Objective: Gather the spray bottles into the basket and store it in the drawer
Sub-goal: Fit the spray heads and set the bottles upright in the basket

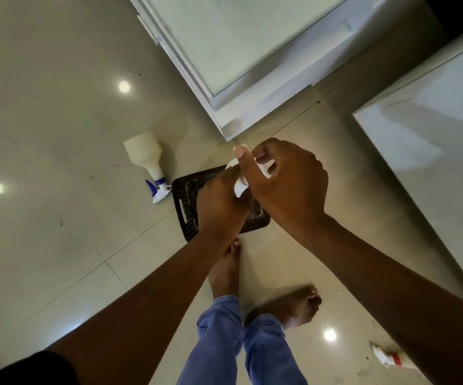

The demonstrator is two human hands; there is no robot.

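A black perforated basket [186, 204] sits on the tiled floor below my hands. Both hands hover over it and grip one white spray bottle [239, 187], mostly hidden by my fingers. My left hand [220, 202] holds its lower part and my right hand [283, 182] pinches its top. A second white spray bottle with a blue trigger [147, 159] lies on its side on the floor, its nozzle touching the basket's left edge. A third bottle with a red collar [385, 357] lies at the lower right, partly behind my right forearm.
A white cabinet [224, 51] stands just beyond the basket, its corner close to my right hand. Another white unit [433, 148] runs along the right. My bare feet [288, 307] and blue trouser legs stand right behind the basket. Glossy floor tiles spread to the left.
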